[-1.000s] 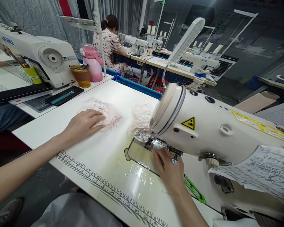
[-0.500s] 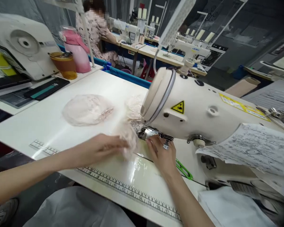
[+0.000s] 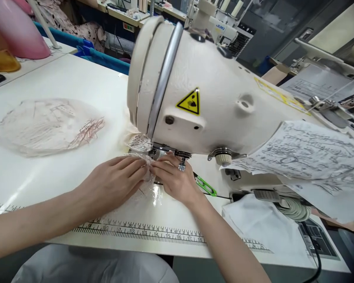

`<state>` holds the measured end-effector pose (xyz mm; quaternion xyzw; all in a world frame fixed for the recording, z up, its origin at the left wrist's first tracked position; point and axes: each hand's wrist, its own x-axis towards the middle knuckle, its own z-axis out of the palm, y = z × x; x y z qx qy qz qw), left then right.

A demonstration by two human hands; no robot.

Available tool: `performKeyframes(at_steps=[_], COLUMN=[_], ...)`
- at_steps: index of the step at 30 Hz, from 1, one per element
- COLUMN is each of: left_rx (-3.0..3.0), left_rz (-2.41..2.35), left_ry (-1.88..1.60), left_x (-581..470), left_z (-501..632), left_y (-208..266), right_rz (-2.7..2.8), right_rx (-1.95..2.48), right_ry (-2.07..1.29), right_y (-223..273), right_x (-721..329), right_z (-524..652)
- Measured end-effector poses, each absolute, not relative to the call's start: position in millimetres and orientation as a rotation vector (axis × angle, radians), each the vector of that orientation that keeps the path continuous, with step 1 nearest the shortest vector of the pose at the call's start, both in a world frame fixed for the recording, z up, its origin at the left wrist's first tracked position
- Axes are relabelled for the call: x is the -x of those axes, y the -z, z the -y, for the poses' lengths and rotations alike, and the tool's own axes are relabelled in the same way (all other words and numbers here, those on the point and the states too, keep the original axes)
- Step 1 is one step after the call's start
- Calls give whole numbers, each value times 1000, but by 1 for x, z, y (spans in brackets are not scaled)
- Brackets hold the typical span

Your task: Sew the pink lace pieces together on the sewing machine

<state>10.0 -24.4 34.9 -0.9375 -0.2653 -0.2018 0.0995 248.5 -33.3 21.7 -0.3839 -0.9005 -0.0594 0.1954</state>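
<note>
At the middle of the frame, the fingers of my left hand [image 3: 113, 181] pinch the lace piece [image 3: 150, 179] just below the head of the sewing machine [image 3: 221, 90]; those of my right hand [image 3: 177, 179] meet its edge, gripping or not, I cannot tell. I'd do best keeping the lace smooth, its edge aligned, my fingers clear of the needle's path. Half a second ago my hands were apart; now they meet.

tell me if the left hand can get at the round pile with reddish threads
Probably yes: nothing visible stands between the left hand and the round pile on the tabletop, though that hand would likely have to release the lace by the sewing machine first.
</note>
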Motion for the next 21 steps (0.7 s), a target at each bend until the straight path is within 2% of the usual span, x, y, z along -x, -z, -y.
performKeyframes(at_steps=[7, 21], left_rx=[2897, 2864], left_rz=[824, 770], left_ry=[594, 605], left_x=[-6, -5], left_z=[2, -17], left_y=[-14, -10], right_rz=[2488, 2498], right_rx=[1326, 1442], right_ry=[130, 272], right_y=[-16, -12], right_x=[-249, -249], right_z=[35, 40])
